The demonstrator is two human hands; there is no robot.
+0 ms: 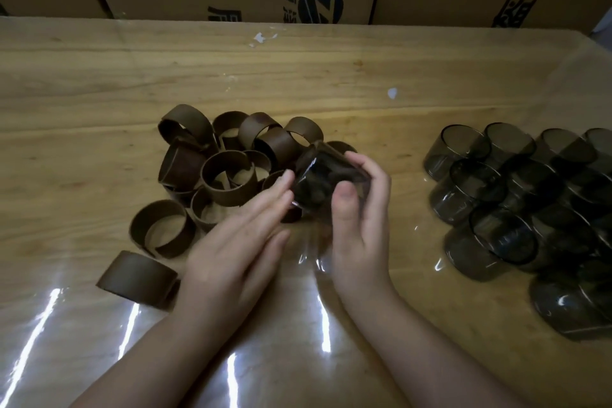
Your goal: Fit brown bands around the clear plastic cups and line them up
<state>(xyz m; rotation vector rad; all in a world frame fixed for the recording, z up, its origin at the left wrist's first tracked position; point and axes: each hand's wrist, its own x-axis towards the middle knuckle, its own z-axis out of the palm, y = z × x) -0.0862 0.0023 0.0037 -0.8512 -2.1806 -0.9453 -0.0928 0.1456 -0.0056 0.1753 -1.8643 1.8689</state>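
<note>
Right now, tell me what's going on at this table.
A person's right hand grips one smoky clear plastic cup above the wooden table, while the left hand touches its side with straight fingers. A heap of loose brown bands lies to the left, a cluster of bare cups to the right. No banded cups stand lined up in view.

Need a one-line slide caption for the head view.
Right hand grips a clear cup, left hand beside it, between loose brown bands and bare cups.
</note>
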